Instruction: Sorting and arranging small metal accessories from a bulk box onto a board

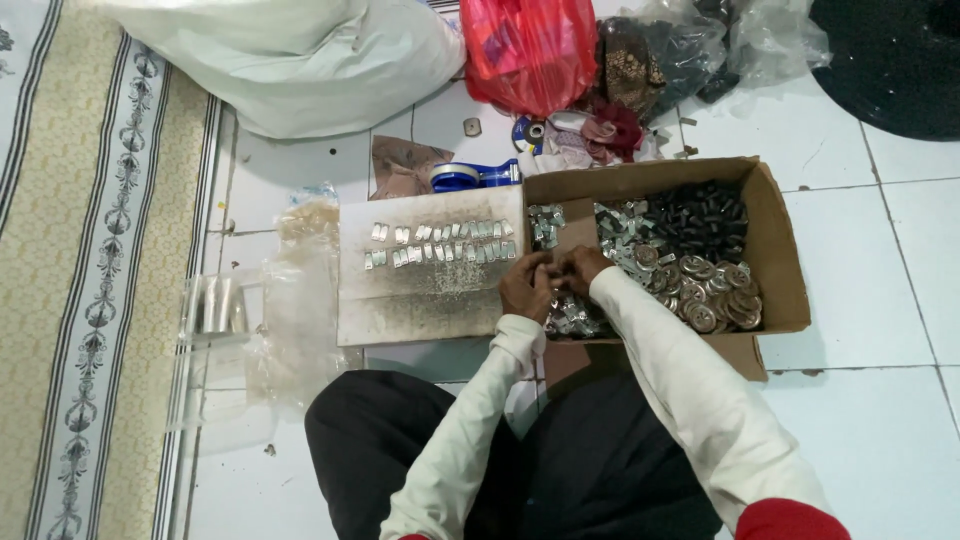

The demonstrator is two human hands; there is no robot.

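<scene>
Cardboard box [780, 260] on the tiled floor [870, 420], right of centre, holds dark parts far, round metal discs [715, 295] near right. Left of it, a flat board [420, 300] carries two rows of finished small metal clips [440, 243]; most of the board is bare. Left hand [525, 287] and right hand [582, 268] meet at the box's left edge, fingers pinched together on a small piece, too small to identify. Many loose parts remain.

We are sitting on a white tiled floor [870, 250], a patterned beige rug [90, 300] lying alongside at left.
</scene>
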